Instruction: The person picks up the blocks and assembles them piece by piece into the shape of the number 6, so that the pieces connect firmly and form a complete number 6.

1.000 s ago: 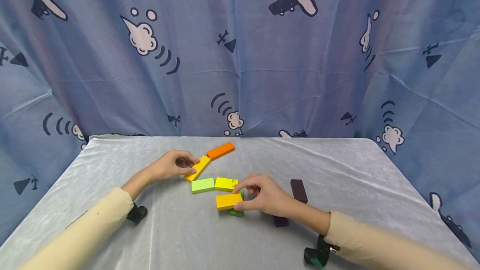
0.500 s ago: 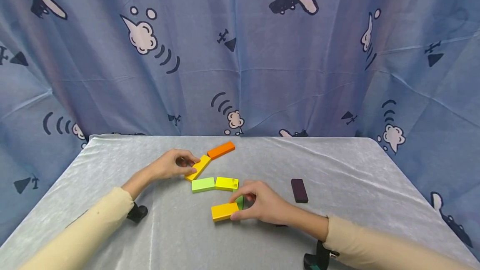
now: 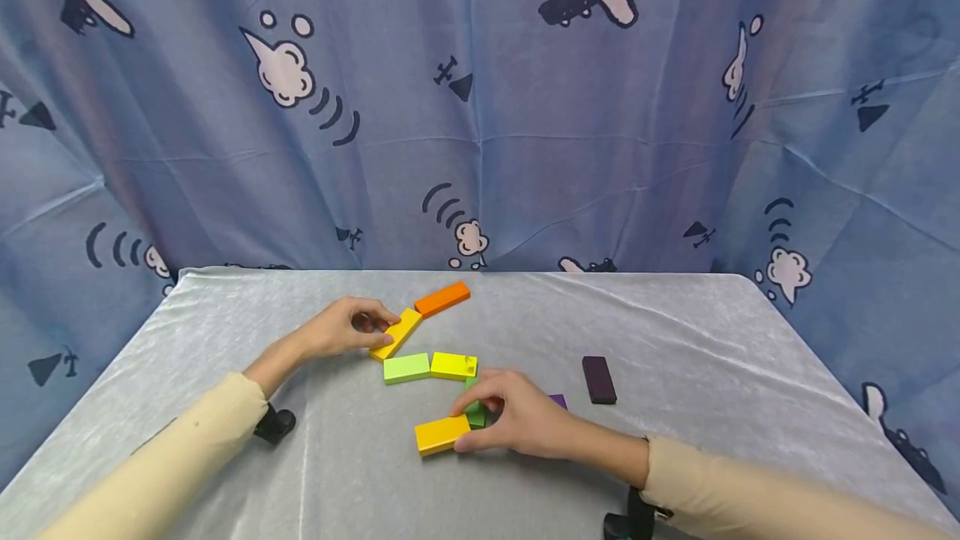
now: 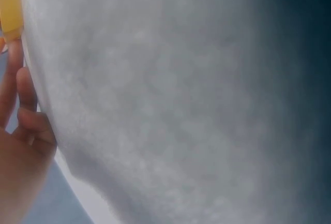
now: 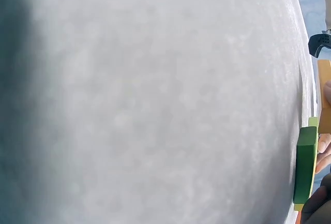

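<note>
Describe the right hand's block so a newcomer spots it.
Over the grey tablecloth, find the right hand. Its fingers pinch the golden block. Unlike the similar yellow block in the left hand, it is the lowest visible block in the head view.

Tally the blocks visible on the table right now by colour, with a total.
Orange block: 1
Deep-yellow blocks: 2
Bright-yellow block: 1
Light-green block: 1
Darker green block: 1
Dark, near-black block: 1
Purple block, mostly hidden by the right hand: 1
Total: 8, counting only what shows
</note>
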`<state>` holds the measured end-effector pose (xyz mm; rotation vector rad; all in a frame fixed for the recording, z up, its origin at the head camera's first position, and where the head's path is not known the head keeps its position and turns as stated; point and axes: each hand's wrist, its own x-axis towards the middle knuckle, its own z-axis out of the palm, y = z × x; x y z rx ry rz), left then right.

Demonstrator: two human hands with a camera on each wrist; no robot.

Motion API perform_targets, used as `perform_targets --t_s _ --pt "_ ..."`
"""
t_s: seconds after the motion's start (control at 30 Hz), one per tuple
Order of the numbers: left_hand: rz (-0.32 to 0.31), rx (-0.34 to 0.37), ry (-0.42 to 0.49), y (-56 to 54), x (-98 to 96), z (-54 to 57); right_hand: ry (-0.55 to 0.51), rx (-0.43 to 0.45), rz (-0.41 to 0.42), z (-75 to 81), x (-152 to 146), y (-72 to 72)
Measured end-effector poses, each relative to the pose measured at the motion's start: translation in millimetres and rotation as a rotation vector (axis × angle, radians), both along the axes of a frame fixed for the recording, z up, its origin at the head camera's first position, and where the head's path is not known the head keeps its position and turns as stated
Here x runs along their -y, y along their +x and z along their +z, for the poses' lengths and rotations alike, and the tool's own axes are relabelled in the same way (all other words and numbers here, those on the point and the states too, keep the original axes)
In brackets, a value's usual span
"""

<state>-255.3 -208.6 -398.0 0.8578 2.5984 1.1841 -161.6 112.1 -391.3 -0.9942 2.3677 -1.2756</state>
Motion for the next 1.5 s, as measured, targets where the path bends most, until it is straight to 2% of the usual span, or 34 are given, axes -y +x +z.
perform_targets --t_s 0.23,0.57,1.1,1.5 --pt "0.009 -0.003 -0.01 -1.4 -0.7 -1.5 -0.013 -0.009 0.019 -0.8 3.3 1.8" --pt "0.015 -0.003 -0.017 -4.7 -0.1 -2.0 0.029 0.01 0.013 -3.6 7.2 2.3" --pt "0.004 0.002 0.025 -1.0 0.1 -2.7 0.046 0.014 0.004 -6.8 6.7 2.8" --pt "0.017 0.003 0.002 -1.2 0.4 -2.4 0.068 0.017 0.009 -6.9 7.2 2.1"
